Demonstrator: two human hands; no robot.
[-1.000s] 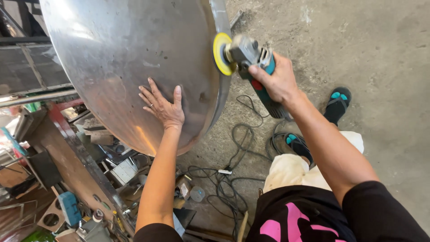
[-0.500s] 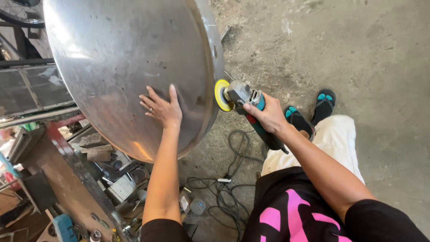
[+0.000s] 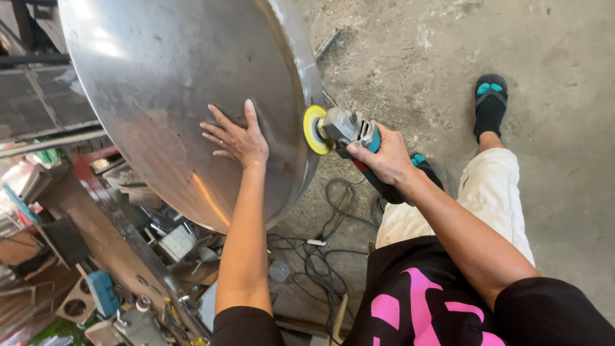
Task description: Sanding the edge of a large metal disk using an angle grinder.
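Observation:
A big round steel dish (image 3: 173, 83) stands on edge in front of me, its shiny face filling the upper left. My left hand (image 3: 238, 138) lies flat on that face near the lower right rim, fingers spread. My right hand (image 3: 384, 157) grips an angle grinder (image 3: 349, 131) with a teal and red body. Its yellow disc (image 3: 314, 130) sits right against the dish's rim.
Black cables (image 3: 320, 250) snake over the concrete floor (image 3: 544, 128) below the dish. At the lower left a cluttered workbench (image 3: 96, 256) holds tools and metal scraps. My feet wear black sandals with teal straps (image 3: 490, 96).
The grinder has come down along the dish's right rim and nearer to my left hand. My left hand stays flat on the dish, and the view has tilted down.

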